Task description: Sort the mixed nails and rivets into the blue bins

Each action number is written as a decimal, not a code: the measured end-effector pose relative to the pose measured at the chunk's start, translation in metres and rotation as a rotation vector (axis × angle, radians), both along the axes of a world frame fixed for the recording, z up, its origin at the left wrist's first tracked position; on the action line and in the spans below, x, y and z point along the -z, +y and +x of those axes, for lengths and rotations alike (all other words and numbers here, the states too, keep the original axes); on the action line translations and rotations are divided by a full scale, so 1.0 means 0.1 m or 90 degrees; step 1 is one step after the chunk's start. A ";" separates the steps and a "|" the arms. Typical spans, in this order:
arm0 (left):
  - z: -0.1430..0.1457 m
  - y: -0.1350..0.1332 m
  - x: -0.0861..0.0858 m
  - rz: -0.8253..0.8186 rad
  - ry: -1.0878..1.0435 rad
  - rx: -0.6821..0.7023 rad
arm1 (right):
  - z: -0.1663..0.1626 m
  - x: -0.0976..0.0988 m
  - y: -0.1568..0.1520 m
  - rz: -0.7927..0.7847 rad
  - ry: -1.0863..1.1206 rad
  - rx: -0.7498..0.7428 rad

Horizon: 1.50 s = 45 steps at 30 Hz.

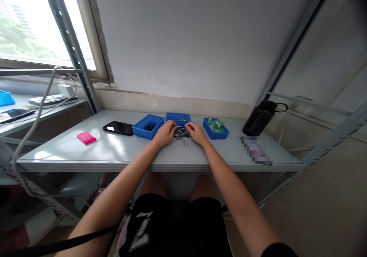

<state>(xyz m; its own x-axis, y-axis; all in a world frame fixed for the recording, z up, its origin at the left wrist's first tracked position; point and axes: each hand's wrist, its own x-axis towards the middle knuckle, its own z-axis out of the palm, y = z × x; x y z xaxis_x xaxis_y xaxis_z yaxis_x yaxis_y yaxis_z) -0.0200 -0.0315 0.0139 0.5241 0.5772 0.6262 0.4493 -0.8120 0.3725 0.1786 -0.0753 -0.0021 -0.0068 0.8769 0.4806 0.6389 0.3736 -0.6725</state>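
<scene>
A loose pile of screws (181, 133), dark and silvery, lies on the grey table between my two hands. My left hand (166, 132) is at the pile's left side, its fingers curled and pressed together at the tips. From the right, my right hand (196, 133) touches the pile with thumb and fingers pinched. What either pinch holds is too small to make out. Just behind the pile stands a blue bin (178, 116) with a few small silvery pieces. A second blue bin (142, 132) with dark small parts is left of my left hand. Right of my right hand, a blue bin (217, 135) holds green packets (216, 125).
A black phone (118, 128) and a pink case (86, 138) lie on the left of the table (114, 152). At the right are a black bottle (259, 119) and a blurred-out flat item (256, 150). A white cable (34, 123) hangs at the left; metal posts flank the table.
</scene>
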 end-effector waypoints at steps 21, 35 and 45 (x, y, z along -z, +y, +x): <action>-0.01 -0.01 0.02 -0.032 0.106 -0.008 | -0.02 -0.05 -0.07 0.025 0.026 0.003; -0.01 0.02 0.04 -0.051 0.133 0.002 | -0.04 -0.03 -0.05 0.009 0.028 -0.003; -0.06 -0.04 0.00 -0.033 0.154 -0.008 | -0.07 -0.01 -0.03 0.017 0.031 -0.013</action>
